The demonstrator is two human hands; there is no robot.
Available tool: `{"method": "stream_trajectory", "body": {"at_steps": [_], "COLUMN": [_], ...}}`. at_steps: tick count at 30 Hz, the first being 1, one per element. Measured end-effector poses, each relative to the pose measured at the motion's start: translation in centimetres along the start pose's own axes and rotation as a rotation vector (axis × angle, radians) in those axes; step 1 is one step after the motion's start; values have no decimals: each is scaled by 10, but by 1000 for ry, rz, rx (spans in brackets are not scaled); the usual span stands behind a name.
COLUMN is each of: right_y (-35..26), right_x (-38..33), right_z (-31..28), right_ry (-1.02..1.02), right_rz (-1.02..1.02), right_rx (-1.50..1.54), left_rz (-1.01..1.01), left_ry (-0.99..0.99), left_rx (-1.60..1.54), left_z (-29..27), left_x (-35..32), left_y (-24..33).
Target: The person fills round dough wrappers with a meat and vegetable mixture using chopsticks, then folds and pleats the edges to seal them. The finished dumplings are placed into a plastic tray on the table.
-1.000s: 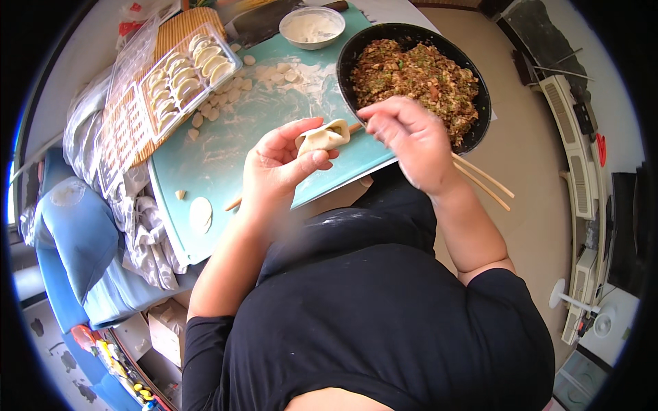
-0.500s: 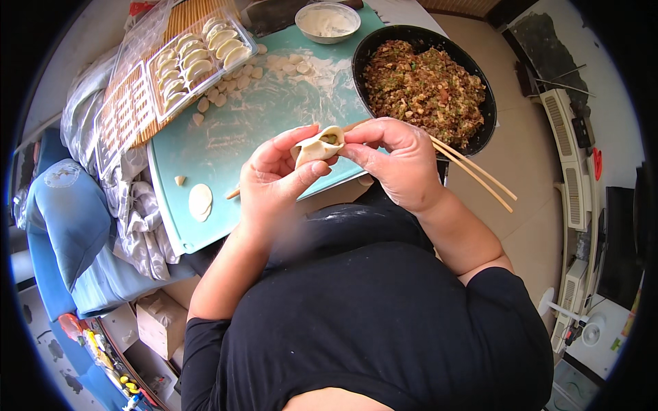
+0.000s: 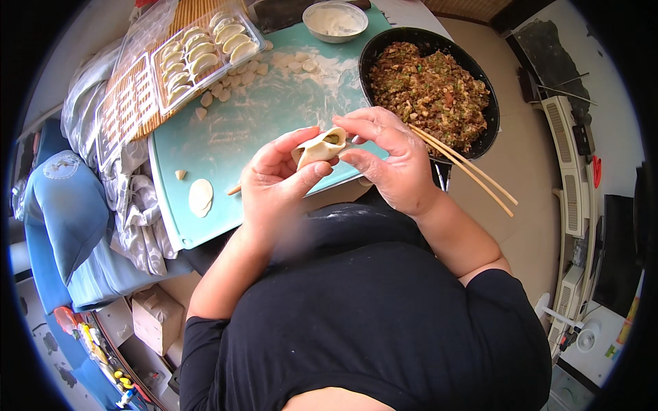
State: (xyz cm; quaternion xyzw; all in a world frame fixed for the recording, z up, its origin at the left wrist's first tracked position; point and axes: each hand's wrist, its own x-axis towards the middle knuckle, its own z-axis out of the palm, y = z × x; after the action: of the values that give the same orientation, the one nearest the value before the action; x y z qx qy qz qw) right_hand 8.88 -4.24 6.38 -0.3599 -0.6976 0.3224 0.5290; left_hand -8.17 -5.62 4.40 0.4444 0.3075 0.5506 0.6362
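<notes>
A half-folded dumpling point(image 3: 321, 146) with filling showing at its open top sits between both hands. My left hand point(image 3: 277, 181) cradles it from below and the left. My right hand point(image 3: 391, 161) pinches its right edge and also carries a pair of wooden chopsticks point(image 3: 466, 170) that stick out to the right. Both hands hover over the near edge of a teal cutting board point(image 3: 233, 137) dusted with flour. A black bowl of minced filling point(image 3: 428, 89) stands just beyond my right hand.
A clear plastic tray point(image 3: 205, 51) at the back left holds several finished dumplings. Small dough pieces point(image 3: 233, 79) lie scattered on the board, and a flat round wrapper point(image 3: 201, 196) lies near its front left. A small metal bowl of flour point(image 3: 334, 19) stands at the back.
My right hand came from the filling bowl to the dumpling with the chopsticks. Both hands have drawn closer together, and the wrapper is being folded shut around the filling.
</notes>
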Motion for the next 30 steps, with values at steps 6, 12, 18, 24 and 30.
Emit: {"method": "stream_trajectory", "body": {"at_steps": [6,12,18,24,30], "right_y": [7,5,3,-1,2], "right_x": [2,4,5,7,5], "right_z": [-2,-1,2,-3,-1], "right_ry": [-20,79,35,-33,-11], "right_rz": [-194,-548,-376,-502,-489], "right_rx": [-143,-579,-384,-479,-528], "left_rz": [-7,-60,-7,-4,-45], "left_ry": [-20,-6,0,-31,-28], "left_rx": [-26,-24,32,14,77], "left_z": [2,5,2,4,4], "left_x": [-3,-6,-8,-10,-12], "left_y": [2,7,5,5,7]}}
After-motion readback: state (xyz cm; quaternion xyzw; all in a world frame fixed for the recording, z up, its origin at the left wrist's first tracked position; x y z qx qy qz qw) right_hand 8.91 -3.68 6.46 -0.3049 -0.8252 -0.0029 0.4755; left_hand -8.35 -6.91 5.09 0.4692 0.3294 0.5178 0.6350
